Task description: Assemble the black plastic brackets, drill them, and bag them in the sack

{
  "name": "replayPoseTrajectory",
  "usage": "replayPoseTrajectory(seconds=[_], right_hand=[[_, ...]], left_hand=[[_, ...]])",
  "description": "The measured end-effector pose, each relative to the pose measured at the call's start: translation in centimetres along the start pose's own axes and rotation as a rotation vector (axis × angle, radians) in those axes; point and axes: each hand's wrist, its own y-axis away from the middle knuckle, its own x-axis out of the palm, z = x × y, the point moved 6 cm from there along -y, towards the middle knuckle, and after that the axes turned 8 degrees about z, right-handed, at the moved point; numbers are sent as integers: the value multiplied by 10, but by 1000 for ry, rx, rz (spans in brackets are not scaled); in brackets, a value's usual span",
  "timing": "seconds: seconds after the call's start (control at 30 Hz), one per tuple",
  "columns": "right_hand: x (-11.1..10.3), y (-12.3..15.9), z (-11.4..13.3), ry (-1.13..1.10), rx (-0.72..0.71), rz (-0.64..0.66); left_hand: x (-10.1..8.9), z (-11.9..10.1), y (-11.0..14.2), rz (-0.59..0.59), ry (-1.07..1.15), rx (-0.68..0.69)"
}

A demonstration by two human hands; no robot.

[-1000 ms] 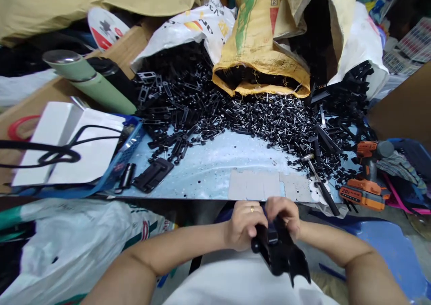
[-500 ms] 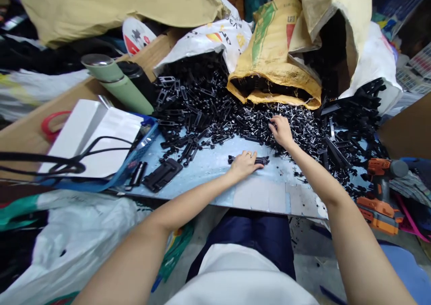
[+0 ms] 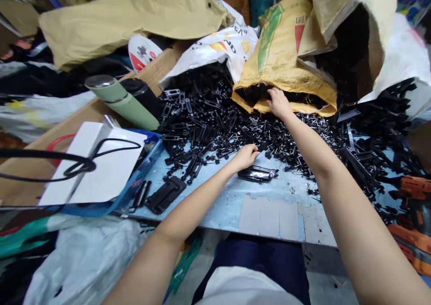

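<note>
My left hand (image 3: 247, 156) is closed in a pinch at the near edge of a pile of small black parts with metal pins (image 3: 286, 136). What its fingertips hold, if anything, is hidden. Just below it, a glossy black folding plastic piece (image 3: 258, 174) lies on the blue tabletop (image 3: 215, 192), untouched. My right hand (image 3: 279, 103) is at the mouth of the yellow woven sack (image 3: 269, 67), its fingers apart and reaching toward the dark parts inside. Nothing shows in its grasp.
Black slotted links (image 3: 202, 116) heap up on the left, spilling from a white sack (image 3: 218, 44). A blue basket (image 3: 148, 161), a green flask (image 3: 134, 112) and a flat black part (image 3: 165, 194) are on the left. An orange power drill (image 3: 415, 188) stands at right.
My left hand has left the black folding piece and moved up to the pile's edge, closing. My right hand has gone from the pinned parts up to the yellow sack's mouth. The view has shifted.
</note>
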Motion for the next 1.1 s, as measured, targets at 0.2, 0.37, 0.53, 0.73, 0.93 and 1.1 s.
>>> replayPoseTrajectory(seconds=[0.2, 0.37, 0.53, 0.73, 0.93, 1.1], right_hand=[[20, -45, -1, 27, 19, 46], [29, -57, 7, 34, 3, 52], [0, 4, 55, -35, -59, -76], [-7, 154, 116, -610, 30, 430], [6, 225, 133, -960, 102, 482], [-22, 250, 146, -861, -108, 217]], left_hand=[[-7, 16, 45, 32, 867, -74], [-12, 15, 61, 28, 1123, -122], [-8, 23, 74, -128, 1180, -155], [4, 25, 100, -334, 1101, -183], [7, -1, 125, -438, 840, -89], [22, -8, 133, -356, 1083, -188]])
